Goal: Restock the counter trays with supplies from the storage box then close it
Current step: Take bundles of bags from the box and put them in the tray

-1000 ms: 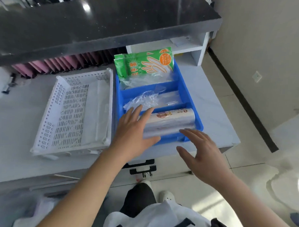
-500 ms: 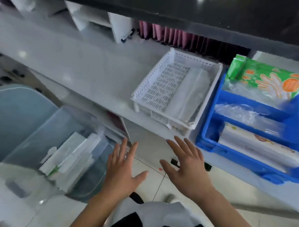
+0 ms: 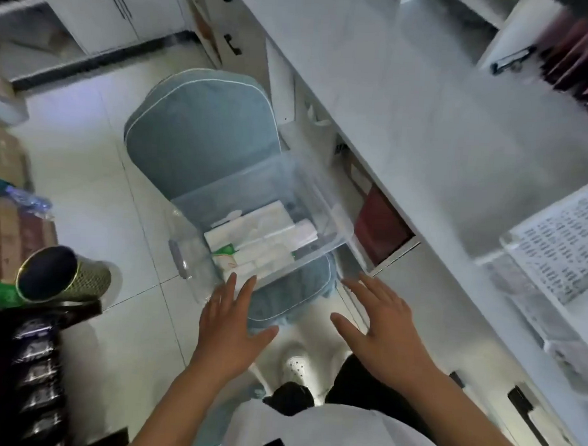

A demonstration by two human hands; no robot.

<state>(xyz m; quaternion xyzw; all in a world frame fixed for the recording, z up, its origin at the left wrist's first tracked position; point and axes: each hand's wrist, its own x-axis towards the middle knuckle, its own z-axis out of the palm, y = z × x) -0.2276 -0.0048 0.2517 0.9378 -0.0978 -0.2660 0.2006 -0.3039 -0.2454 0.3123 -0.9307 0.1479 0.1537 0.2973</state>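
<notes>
Both hands are out in front, palms down, fingers spread, holding nothing. The left hand (image 3: 229, 324) hovers with its fingertips at the near rim of the clear plastic storage box (image 3: 320, 203); whether they touch that rim cannot be told. The right hand (image 3: 380, 327) hangs at three o'clock from the left one, well apart from it, its fingers fanned over the floor just off the box's near right corner.

The box sits open at twelve o'clock from the hands, resting on the seat of a grey-blue padded chair (image 3: 195, 131) with pale piping. Inside lie flat white packets of supplies (image 3: 258, 234), stacked side by side, one with a green printed patch at its near end.

At one to three o'clock runs the long white worktop (image 3: 408, 120), slanting across the view. On its far right edge is a white perforated plastic tray (image 3: 554, 241), blurred. Below the worktop's edge a dark red panel (image 3: 380, 226) shows in an open compartment.

Out at nine o'clock stands a gold mesh round bin (image 3: 64, 275), tilted toward the view, on the pale tiled floor (image 3: 95, 187).
</notes>
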